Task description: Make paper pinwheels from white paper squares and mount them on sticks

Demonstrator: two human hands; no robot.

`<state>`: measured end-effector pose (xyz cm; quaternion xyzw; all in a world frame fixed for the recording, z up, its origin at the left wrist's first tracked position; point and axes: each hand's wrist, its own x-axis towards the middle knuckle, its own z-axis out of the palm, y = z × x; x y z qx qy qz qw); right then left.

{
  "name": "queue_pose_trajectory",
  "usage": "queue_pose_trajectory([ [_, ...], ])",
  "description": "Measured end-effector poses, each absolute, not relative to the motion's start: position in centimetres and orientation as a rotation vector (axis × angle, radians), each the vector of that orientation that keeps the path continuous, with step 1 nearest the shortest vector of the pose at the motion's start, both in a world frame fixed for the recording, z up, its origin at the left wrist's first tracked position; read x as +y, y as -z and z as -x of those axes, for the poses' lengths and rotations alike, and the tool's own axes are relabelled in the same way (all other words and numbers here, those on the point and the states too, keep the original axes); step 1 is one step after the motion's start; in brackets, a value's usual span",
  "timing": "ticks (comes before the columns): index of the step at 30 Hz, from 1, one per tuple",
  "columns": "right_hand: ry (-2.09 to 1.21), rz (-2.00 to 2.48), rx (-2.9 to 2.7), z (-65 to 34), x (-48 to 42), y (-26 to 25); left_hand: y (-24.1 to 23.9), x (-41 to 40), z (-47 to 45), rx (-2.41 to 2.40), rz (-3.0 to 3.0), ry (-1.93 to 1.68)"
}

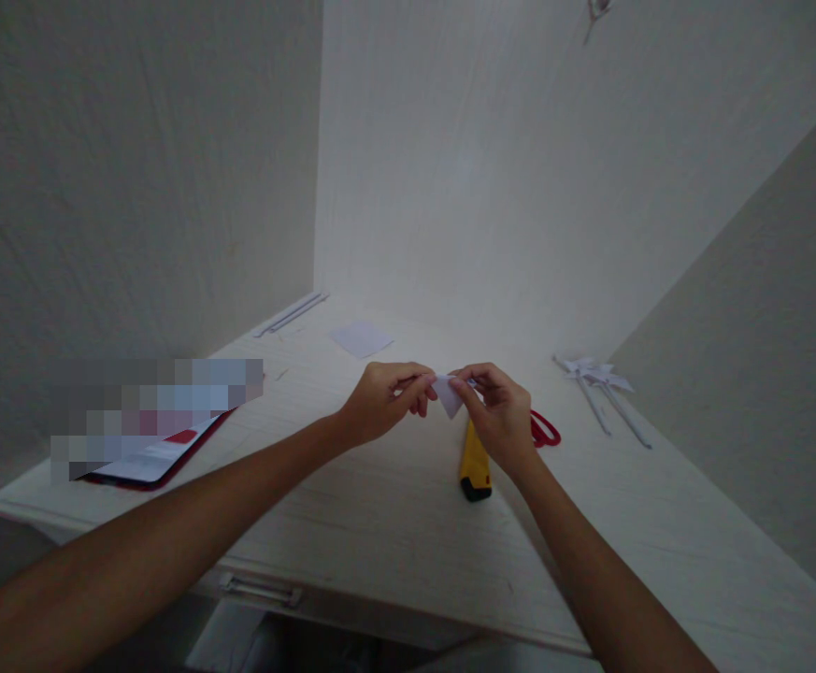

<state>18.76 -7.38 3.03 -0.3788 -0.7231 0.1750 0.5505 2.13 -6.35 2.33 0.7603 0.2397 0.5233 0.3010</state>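
Both of my hands are raised over the white desk (393,523) and pinch one small folded piece of white paper (448,396) between them. My left hand (383,400) grips its left edge with curled fingers. My right hand (497,416) grips its right side with thumb and forefinger. Just below my right hand a yellow utility knife (475,465) lies on the desk. Red scissor handles (546,430) show behind my right wrist.
A phone in a red case (151,460) lies at the left, partly blurred out. A white paper square (361,337) and thin white sticks (292,313) lie near the back wall. Paper pinwheels on sticks (600,385) rest at the right. A drawer handle (260,589) is at the front edge.
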Motion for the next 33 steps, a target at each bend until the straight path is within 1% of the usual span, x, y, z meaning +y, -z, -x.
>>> queue_pose_trajectory([
  [3,-0.335,0.903,-1.789,-19.1,-7.4,-3.4,-2.5,-6.2,-1.9,0.66,-2.067,-1.387],
  [8,-0.077,0.885,-2.031,-20.2,-7.6,-4.7,-3.3,-5.7,-1.0,0.712,-2.203,-1.346],
  [13,-0.088,0.862,-2.267,-20.7,-7.7,-5.0,-4.2,-5.6,-0.1,0.701,-2.458,-1.21],
  [16,-0.166,0.885,-2.24,-20.6,-7.7,-4.8,-4.4,-5.6,0.1,0.714,-2.445,-1.111],
  [24,-0.35,0.947,-2.121,-20.3,-7.5,-4.8,-3.7,-5.6,-0.4,0.721,-2.112,-0.971],
  [26,-0.452,0.931,-2.036,-20.2,-7.3,-4.5,-3.5,-5.5,-0.5,0.723,-2.049,-0.997],
  [29,-0.716,0.869,-1.797,-20.0,-6.9,-4.1,-3.4,-5.3,-0.6,0.719,-1.968,-1.116],
  [31,-0.902,0.888,-1.655,-19.9,-6.6,-3.9,-3.4,-5.1,-0.5,0.717,-1.939,-1.196],
  [33,-1.007,0.938,-1.6,-19.7,-6.5,-3.8,-3.4,-5.1,-0.5,0.713,-1.934,-1.228],
])
